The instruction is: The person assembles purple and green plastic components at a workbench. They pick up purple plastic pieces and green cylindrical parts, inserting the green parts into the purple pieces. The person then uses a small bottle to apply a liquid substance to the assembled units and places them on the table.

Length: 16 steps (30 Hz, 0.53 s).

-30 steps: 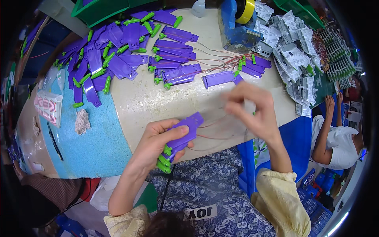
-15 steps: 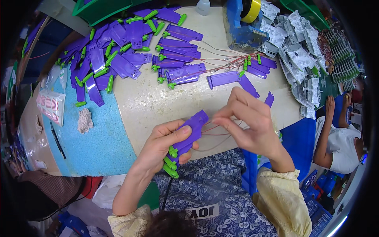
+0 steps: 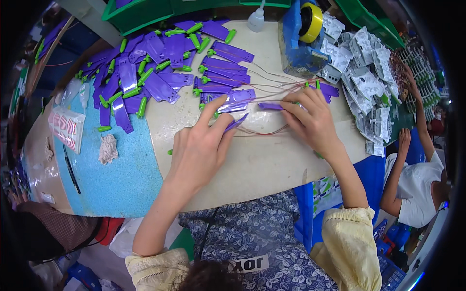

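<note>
Over the middle of the table my left hand [image 3: 196, 150] is closed on a purple plastic piece [image 3: 236, 123], seen nearly edge-on at its fingertips. My right hand [image 3: 313, 121] grips another flat purple piece [image 3: 270, 106] between thumb and fingers, to the right. Thin reddish wires [image 3: 262, 134] sag between the two hands. Just beyond my left hand lies a row of purple pieces with green ends [image 3: 225, 68], their wires running right to a bundle. More purple pieces [image 3: 328, 93] lie past my right hand. My palms hide part of what I hold.
A heap of purple pieces with green ends [image 3: 160, 85] covers the far left. At the back stand a small white bottle [image 3: 256, 20] and a blue tape dispenser [image 3: 297, 43]. Grey moulded parts [image 3: 361, 72] are piled at right. A co-worker's arm [image 3: 395, 169] rests beyond them.
Both hands have moved away from my body, toward the row. The left has turned palm down with its purple piece. The right has gone from pinching wires to gripping a purple piece.
</note>
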Tool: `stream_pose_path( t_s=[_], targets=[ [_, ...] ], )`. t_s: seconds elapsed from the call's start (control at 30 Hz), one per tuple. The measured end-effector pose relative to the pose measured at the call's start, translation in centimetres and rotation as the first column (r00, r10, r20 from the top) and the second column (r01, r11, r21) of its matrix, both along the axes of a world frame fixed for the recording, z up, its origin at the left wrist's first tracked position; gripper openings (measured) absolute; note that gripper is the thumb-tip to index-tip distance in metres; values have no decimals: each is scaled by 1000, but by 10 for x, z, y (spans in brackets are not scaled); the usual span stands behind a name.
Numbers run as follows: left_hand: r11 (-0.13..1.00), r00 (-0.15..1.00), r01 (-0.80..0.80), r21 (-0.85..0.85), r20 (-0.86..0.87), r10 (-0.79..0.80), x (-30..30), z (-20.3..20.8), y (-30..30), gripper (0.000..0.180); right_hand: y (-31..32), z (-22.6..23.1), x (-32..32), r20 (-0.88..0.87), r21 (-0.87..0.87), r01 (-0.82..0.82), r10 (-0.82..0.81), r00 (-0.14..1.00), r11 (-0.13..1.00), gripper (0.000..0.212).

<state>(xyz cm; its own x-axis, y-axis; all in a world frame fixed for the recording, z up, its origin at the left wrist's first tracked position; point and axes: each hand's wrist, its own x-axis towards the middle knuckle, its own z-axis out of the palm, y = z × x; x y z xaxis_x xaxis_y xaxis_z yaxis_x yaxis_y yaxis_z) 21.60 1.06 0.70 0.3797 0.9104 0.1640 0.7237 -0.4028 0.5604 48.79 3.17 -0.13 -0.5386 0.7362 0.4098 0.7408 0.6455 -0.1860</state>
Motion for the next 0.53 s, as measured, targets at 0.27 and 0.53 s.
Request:
stream_pose_path(
  t_s=[0.27, 0.53],
  targets=[
    [987, 993, 101, -126, 68, -93, -13, 7, -54, 17, 24, 8, -57, -446, -394, -96, -99, 890, 914, 12],
    [992, 984, 129, -10, -125, -130, -31, -6, -36, 16, 42, -11, -83, -304, -473, -211, 66, 950, 856, 10]
  ],
)
